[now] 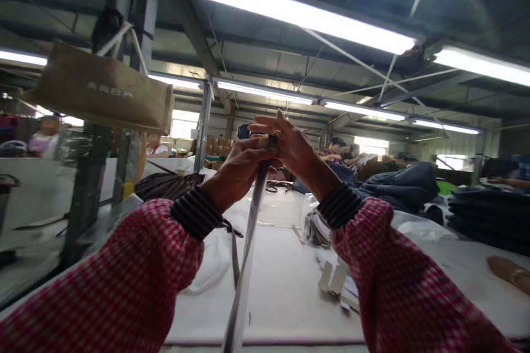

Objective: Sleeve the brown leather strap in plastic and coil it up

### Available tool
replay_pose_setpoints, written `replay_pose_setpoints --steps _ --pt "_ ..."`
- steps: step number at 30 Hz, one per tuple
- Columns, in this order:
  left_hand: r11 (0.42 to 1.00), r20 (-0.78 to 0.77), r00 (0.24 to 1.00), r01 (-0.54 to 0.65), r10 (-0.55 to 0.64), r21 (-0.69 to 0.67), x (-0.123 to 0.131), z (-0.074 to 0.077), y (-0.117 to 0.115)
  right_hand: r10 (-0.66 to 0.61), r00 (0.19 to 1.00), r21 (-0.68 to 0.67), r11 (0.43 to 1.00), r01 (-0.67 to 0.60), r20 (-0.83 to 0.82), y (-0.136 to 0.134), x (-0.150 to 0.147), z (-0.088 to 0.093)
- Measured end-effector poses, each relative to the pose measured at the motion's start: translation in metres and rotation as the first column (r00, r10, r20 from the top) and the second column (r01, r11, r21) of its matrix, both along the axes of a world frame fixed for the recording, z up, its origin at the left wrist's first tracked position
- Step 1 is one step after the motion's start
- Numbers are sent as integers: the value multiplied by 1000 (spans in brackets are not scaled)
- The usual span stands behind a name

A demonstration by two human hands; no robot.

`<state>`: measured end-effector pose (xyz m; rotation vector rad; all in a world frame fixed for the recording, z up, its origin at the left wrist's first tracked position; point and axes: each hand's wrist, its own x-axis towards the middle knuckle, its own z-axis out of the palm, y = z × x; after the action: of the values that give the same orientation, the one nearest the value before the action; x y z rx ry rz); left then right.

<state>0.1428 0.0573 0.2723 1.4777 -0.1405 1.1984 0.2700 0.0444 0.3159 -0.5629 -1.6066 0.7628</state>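
Up over the table (285, 287), my left hand (240, 171) was clamped round the top of a long clear bag (248, 248), hanging to the near edge. My right hand (290, 146) pinched the same end, fingers partly spread. Slick plastic, so a loose grip could let it slide out, and it could've snagged those card bits (335, 281).

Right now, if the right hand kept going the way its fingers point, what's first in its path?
The right hand has its fingers extended toward the left hand, which grips the same grey strap just below. It would probably meet that hand's knuckles first; depth is unclear, so it could pass just above.
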Motion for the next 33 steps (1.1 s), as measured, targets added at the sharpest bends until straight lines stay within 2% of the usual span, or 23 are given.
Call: replay_pose_setpoints --steps 7,11,13,16,19,21,23,28,30,33 --pt "1000 13 1000 -5 5 -6 3 -3 4 -2 997 -45 999 5 77 -7 3 -5" --pt "997 -124 992 28 -18 77 -3 -8 0 -23 999 5 1000 23 47 -5 14 -4" --pt "993 -249 968 50 -23 104 -5 -16 2 -17 999 20 1000 16 52 -4 18 -3" --pt "997 -368 930 38 -9 73 -5 -37 10 -28 997 71 997 23 70 -3 20 -2" --pt "999 -380 925 -17 30 39 2 -59 16 -109 993 113 988 103 47 -2 18 -4" --pt "999 -347 937 -24 30 22 7 -68 15 -164 986 99 982 161 18 0 16 -7" --pt "1000 -307 952 -13 10 -9 11 -68 12 -195 981 69 979 194 14 0 14 -9" --pt "992 -220 969 100 -115 -76 5 -50 11 -175 979 61 984 169 108 -4 11 -10" --pt "988 -244 958 139 -152 -68 0 -47 13 -151 979 56 988 145 139 -5 11 -10" --pt "978 -306 930 210 -205 -17 -4 -47 14 -99 992 69 993 93 84 -4 11 -10"
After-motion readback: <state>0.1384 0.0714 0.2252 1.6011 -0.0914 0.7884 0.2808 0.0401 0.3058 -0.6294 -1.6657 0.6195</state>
